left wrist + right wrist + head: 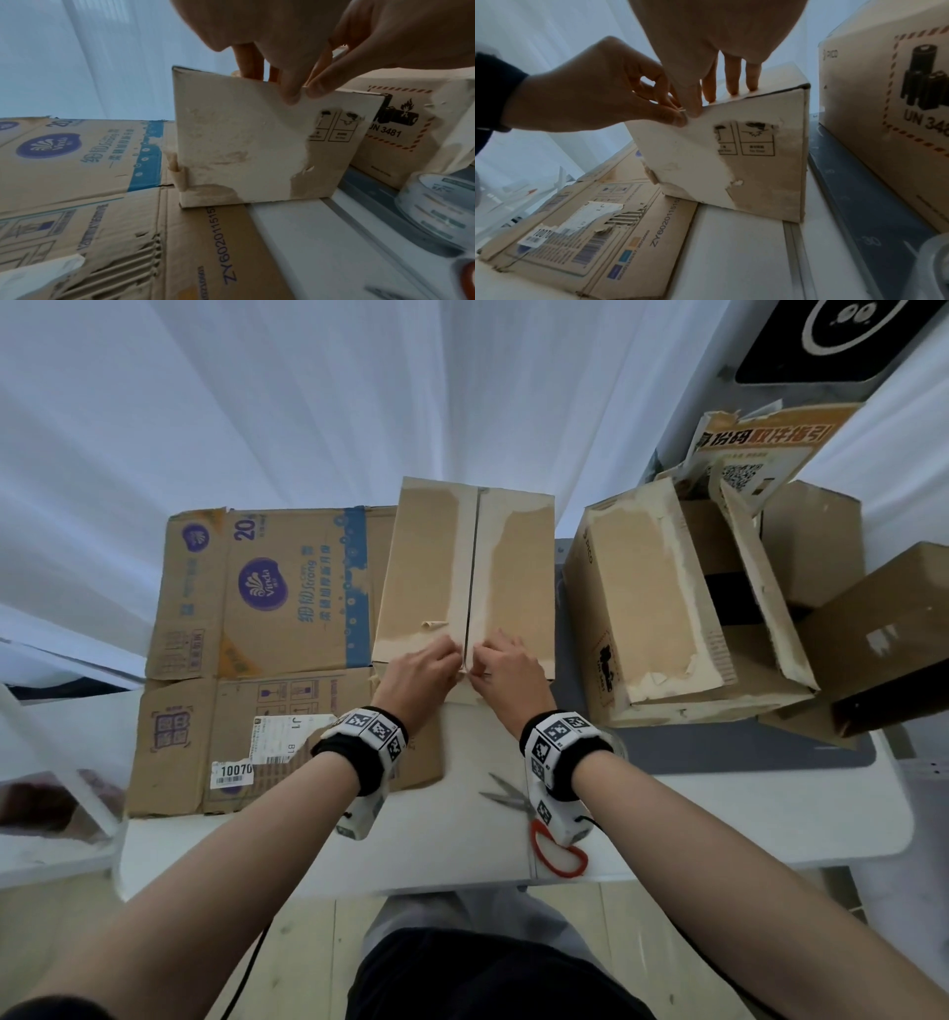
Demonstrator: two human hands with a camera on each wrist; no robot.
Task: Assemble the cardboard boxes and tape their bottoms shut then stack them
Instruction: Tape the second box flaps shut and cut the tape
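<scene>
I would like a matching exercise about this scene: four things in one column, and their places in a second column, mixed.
Things:
1. scissors
2. flattened printed carton
3. box under both hands
4. box with battery label

Places:
A. flat on the table, left of the middle box
B. right of the middle box
C. near table edge, under the right wrist
D. middle, flaps closed on top

Pairs: 1-C, 2-A, 3-D, 4-B

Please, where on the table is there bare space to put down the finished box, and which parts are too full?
Bare white table lies near the front edge, between the flattened carton and the scissors. More lies right of the scissors, in front of the grey mat. The left side is covered, and open boxes crowd the back right.
</scene>
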